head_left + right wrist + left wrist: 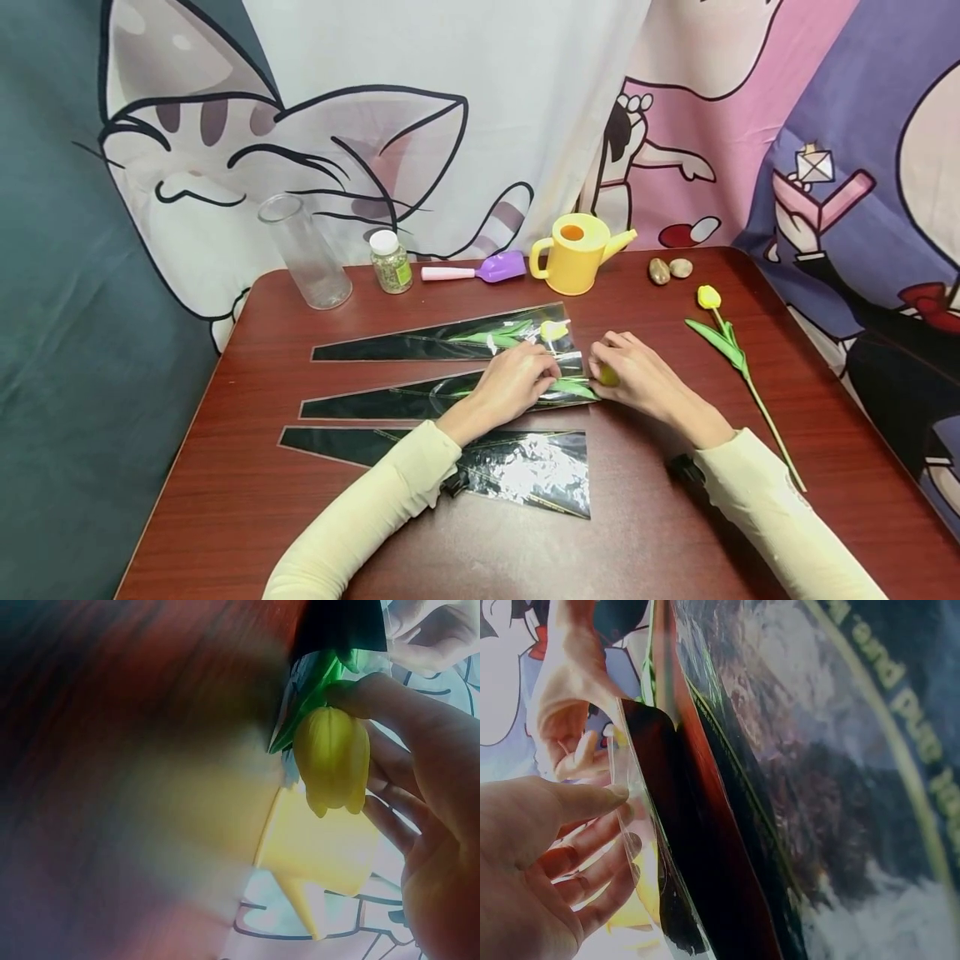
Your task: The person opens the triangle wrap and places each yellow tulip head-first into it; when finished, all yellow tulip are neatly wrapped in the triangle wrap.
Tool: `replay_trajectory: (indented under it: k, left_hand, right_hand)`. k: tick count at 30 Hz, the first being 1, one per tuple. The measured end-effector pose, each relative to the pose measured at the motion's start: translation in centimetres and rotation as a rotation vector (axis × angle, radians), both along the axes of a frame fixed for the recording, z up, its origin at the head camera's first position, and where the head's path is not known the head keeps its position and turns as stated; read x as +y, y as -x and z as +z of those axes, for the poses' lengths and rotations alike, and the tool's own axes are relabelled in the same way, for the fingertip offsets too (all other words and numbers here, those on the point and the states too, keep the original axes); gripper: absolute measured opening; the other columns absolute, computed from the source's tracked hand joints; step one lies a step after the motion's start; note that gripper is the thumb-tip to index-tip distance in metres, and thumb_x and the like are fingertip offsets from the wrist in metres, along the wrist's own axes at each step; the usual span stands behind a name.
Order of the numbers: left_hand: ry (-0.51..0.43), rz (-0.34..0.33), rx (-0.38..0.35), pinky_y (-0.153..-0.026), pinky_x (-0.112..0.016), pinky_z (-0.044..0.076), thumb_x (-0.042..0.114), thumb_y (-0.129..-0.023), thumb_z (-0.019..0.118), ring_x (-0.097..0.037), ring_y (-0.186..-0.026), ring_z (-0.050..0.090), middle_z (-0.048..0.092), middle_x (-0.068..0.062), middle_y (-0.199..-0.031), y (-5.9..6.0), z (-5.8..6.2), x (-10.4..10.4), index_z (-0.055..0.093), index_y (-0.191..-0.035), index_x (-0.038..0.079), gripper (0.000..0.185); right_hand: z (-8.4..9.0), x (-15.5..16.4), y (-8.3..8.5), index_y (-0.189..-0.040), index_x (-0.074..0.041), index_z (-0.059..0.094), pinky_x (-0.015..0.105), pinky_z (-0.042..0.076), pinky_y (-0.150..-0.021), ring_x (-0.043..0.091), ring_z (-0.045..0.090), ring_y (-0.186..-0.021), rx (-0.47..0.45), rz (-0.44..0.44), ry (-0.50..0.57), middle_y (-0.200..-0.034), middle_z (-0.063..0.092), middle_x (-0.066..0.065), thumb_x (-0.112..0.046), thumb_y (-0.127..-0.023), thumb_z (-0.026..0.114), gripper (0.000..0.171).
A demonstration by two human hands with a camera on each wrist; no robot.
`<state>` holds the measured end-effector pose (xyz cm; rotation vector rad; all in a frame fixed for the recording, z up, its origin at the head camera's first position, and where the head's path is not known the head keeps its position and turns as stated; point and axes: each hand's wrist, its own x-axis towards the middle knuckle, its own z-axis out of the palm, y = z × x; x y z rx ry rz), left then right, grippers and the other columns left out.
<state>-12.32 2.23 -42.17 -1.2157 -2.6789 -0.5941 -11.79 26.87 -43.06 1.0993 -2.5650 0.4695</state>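
Note:
Three clear, dark-looking flower sleeves lie on the red-brown table [225, 500]. My left hand [542, 377] pinches the wide open end of the middle sleeve [405, 402]; in the left wrist view thumb and fingers [592, 799] hold its clear edge [634, 825]. My right hand [604, 368] grips a yellow tulip bud [608, 377] at that sleeve's mouth. The right wrist view shows the bud [332, 757] between thumb and fingers, with green leaves [311, 694] running into the sleeve. The far sleeve [420, 342] holds another yellow tulip [553, 330]. The near sleeve [517, 471] lies partly under my left forearm.
A loose yellow tulip [726, 342] lies to the right of my right hand. Along the back stand a glass vase [305, 252], a small bottle [391, 262], a purple scoop [491, 268], a yellow watering can [573, 253] and two stones [670, 269]. Cartoon curtains hang behind.

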Motion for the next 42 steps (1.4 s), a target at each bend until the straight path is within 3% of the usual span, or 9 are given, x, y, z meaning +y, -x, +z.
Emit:
replay_trajectory:
  k: [5, 10, 14, 19, 23, 29, 42]
  left_hand:
    - [0.001, 0.003, -0.002, -0.079, -0.027, 0.048, 0.022, -0.091, 0.071, -0.010, -0.092, 0.057, 0.065, 0.009, -0.095, -0.1, -0.1, -0.2, 0.074, -0.093, 0.020, 0.004]
    - [0.003, 0.007, -0.005, -0.080, -0.028, 0.048, 0.021, -0.090, 0.072, -0.010, -0.092, 0.057, 0.064, 0.009, -0.095, -0.2, 0.0, -0.2, 0.074, -0.094, 0.020, 0.005]
    - [-0.001, 0.004, -0.008, -0.080, -0.028, 0.048, 0.021, -0.090, 0.072, -0.010, -0.092, 0.057, 0.065, 0.009, -0.096, -0.1, 0.0, -0.2, 0.074, -0.094, 0.020, 0.005]
    - [0.003, 0.003, -0.004, -0.080, -0.027, 0.048, 0.022, -0.091, 0.072, -0.009, -0.092, 0.057, 0.065, 0.009, -0.096, -0.2, 0.1, -0.2, 0.074, -0.094, 0.020, 0.005]
    - [0.002, 0.004, 0.003, -0.079, -0.028, 0.048, 0.021, -0.090, 0.072, -0.010, -0.092, 0.057, 0.065, 0.009, -0.096, -0.2, 0.2, -0.2, 0.074, -0.094, 0.020, 0.004]
    - [0.001, -0.004, 0.007, -0.080, -0.028, 0.048, 0.022, -0.091, 0.071, -0.010, -0.093, 0.057, 0.065, 0.009, -0.095, -0.2, 0.2, -0.2, 0.074, -0.093, 0.020, 0.004]
    - [0.008, -0.002, 0.007, -0.080, -0.027, 0.048, 0.022, -0.091, 0.071, -0.010, -0.094, 0.057, 0.065, 0.009, -0.096, -0.1, 0.4, -0.2, 0.074, -0.094, 0.020, 0.005]
  right_hand:
    - [0.9, 0.3, -0.1, -0.089, -0.016, 0.063, 0.035, 0.041, -0.075, 0.014, 0.051, -0.084, -0.036, 0.022, 0.046, -0.085, 0.058, -0.003, -0.011, -0.069, 0.085, 0.029]
    - [2.2, 1.9, -0.4, -0.096, -0.018, 0.070, 0.036, 0.043, -0.074, 0.014, 0.052, -0.089, -0.098, -0.063, 0.101, -0.091, 0.061, -0.005, -0.016, -0.073, 0.086, 0.028]
    - [2.1, 3.6, -0.7, -0.102, -0.019, 0.070, 0.039, 0.046, -0.077, 0.014, 0.056, -0.094, -0.243, -0.120, 0.149, -0.097, 0.065, -0.007, -0.021, -0.076, 0.085, 0.030]
    - [1.0, 5.3, -0.9, -0.110, -0.016, 0.066, 0.039, 0.051, -0.081, 0.013, 0.063, -0.098, -0.451, -0.085, 0.195, -0.105, 0.068, -0.006, -0.021, -0.077, 0.085, 0.038]
    - [-0.1, 5.9, -1.0, -0.111, -0.017, 0.063, 0.036, 0.054, -0.077, 0.016, 0.066, -0.092, -0.543, -0.061, 0.207, -0.102, 0.068, -0.005, -0.018, -0.078, 0.084, 0.039]
    - [-0.9, 6.1, -1.1, -0.106, -0.016, 0.064, 0.034, 0.054, -0.074, 0.017, 0.067, -0.086, -0.558, -0.054, 0.242, -0.095, 0.069, -0.002, -0.011, -0.079, 0.083, 0.033]
    - [-0.8, 5.8, -1.1, -0.100, -0.017, 0.066, 0.031, 0.055, -0.068, 0.011, 0.065, -0.080, -0.551, -0.078, 0.285, -0.089, 0.068, -0.007, -0.007, -0.079, 0.082, 0.029]
